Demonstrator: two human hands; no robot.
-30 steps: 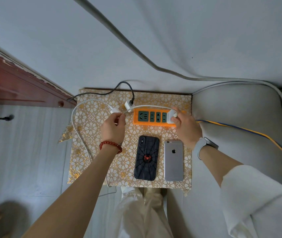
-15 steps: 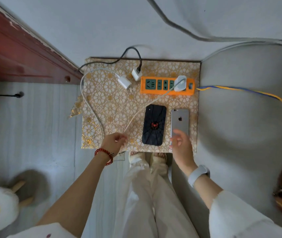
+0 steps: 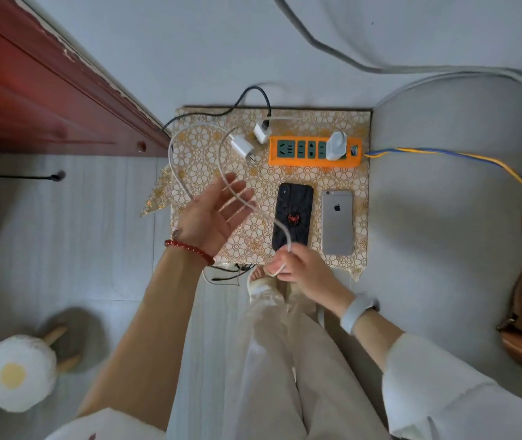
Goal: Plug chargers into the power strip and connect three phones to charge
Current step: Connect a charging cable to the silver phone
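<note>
Orange power strip [image 3: 315, 151]: flat, one white charger [image 3: 335, 145] plugged in at right end. Two white chargers [image 3: 242, 147] loose beside its left end. Black spider-case phone [image 3: 292, 216] and silver phone [image 3: 337, 222]: face-down, side by side.

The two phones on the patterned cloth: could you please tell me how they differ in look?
The phone in the black spider-emblem case is dark with a red spider at its centre; the silver phone is bare metal with a dark apple logo. The black phone lies left, the silver one right. A white cable crosses the black phone's lower left; none touches the silver one. Both lie face down, parallel.
</note>
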